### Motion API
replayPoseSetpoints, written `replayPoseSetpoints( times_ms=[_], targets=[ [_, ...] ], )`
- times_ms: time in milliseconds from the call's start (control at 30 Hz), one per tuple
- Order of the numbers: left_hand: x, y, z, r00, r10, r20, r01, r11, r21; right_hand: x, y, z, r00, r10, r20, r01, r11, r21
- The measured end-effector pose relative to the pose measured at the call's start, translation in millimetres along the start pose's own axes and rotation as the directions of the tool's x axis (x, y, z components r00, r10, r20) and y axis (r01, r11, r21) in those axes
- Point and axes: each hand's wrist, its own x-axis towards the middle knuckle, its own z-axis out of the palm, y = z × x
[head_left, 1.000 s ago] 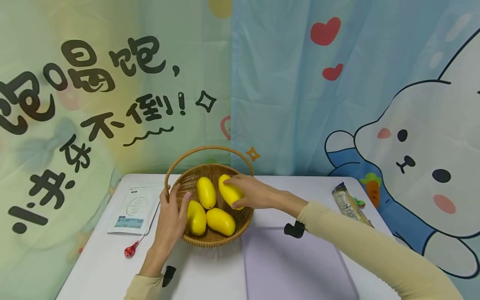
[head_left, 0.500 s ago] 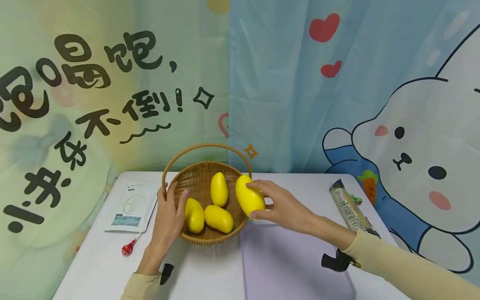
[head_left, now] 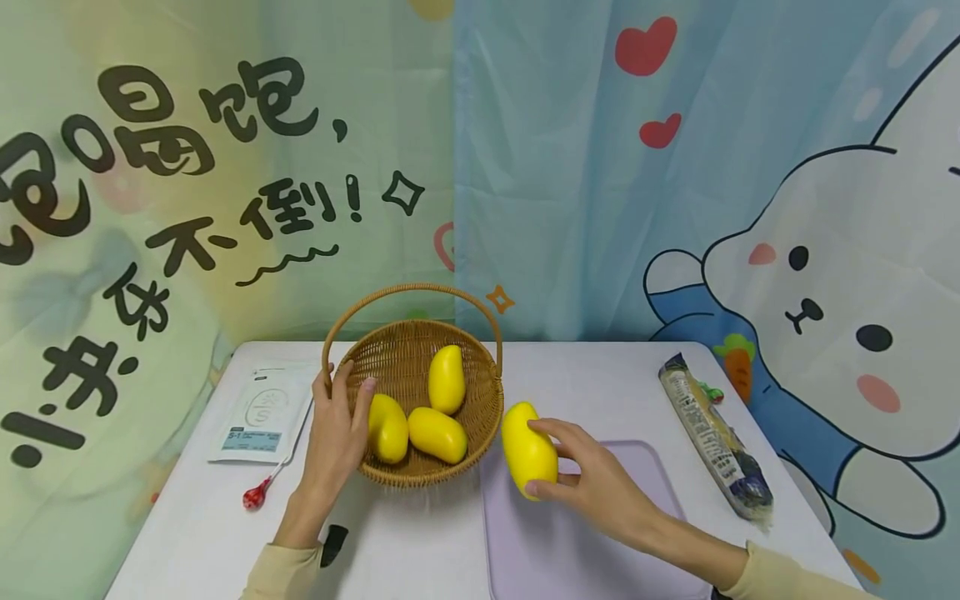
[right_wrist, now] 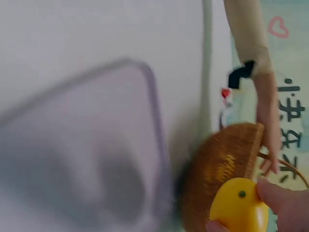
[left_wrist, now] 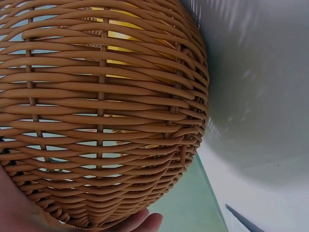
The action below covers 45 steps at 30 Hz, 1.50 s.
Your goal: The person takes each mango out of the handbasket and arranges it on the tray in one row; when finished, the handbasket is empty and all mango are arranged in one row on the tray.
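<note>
Yellow and smooth, the mango (head_left: pixel 528 450) sits in our right hand (head_left: pixel 600 486), thumb and fingers curled round it, just above the left edge of the lilac cutting mat (head_left: pixel 600 542) on the white counter (head_left: pixel 420 550). It is outside the wicker basket (head_left: pixel 480 408), just beside the basket's right wall. Our left hand (head_left: pixel 337 433) grips the basket's near-left rim, fingers curled over the weave. Three more mangoes (head_left: pixel 437 434) lie inside the basket. Left of the basket we see a white pouch (head_left: pixel 262 412) and a red lollipop (head_left: pixel 257 497); well to the right lies a long wrapped packet (head_left: pixel 712 433).
</note>
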Motion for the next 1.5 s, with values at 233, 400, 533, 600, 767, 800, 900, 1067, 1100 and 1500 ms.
replayPoseSetpoints(
  times_ms=[233,400,533,600,767,800,900,1067,1100,1500],
  targets=[
    [-0.9,-1.3,0.5,1.000,-0.010,0.005,0.010,1.000,-0.002,-13.5,38.6,33.8,0.999,0.018,0.033,-0.018,1.000,0.009],
    [-1.7,-1.6,1.1,1.000,-0.015,0.007,0.015,1.000,-0.004,-20.7,52.0,50.1,0.996,0.051,0.067,-0.053,0.998,0.029],
    [-1.3,-1.0,1.4,1.000,-0.008,0.004,0.008,1.000,-0.008,-22.8,55.8,55.8,0.996,0.056,0.065,-0.058,0.998,0.031],
    [-1.2,-0.5,1.1,1.000,-0.008,0.002,0.008,1.000,-0.008,-23.3,56.8,56.6,0.997,0.045,0.057,-0.046,0.999,0.020],
    [-0.6,0.1,0.2,1.000,-0.008,0.001,0.008,1.000,-0.007,-24.7,57.4,56.1,0.999,0.010,0.038,-0.008,0.999,-0.047],
    [-0.5,0.0,0.3,1.000,-0.008,0.001,0.008,1.000,-0.007,-24.8,57.0,55.9,0.999,0.007,0.037,-0.005,0.998,-0.062],
    [-0.2,-0.1,0.3,1.000,-0.008,0.004,0.008,1.000,-0.008,-24.8,54.8,55.1,0.999,0.013,0.038,-0.009,0.995,-0.098],
    [-0.3,-0.3,0.1,1.000,-0.009,0.008,0.009,1.000,-0.010,-24.3,50.1,53.5,1.000,0.017,0.005,-0.015,0.985,-0.171],
    [-0.4,-0.2,0.1,1.000,-0.009,0.008,0.009,1.000,-0.009,-24.2,49.5,53.1,1.000,0.013,-0.009,-0.014,0.982,-0.187],
    [-0.7,-1.1,-0.6,1.000,-0.007,0.005,0.007,1.000,-0.005,-23.8,46.6,49.0,1.000,0.017,0.022,-0.011,0.963,-0.270]
  ],
)
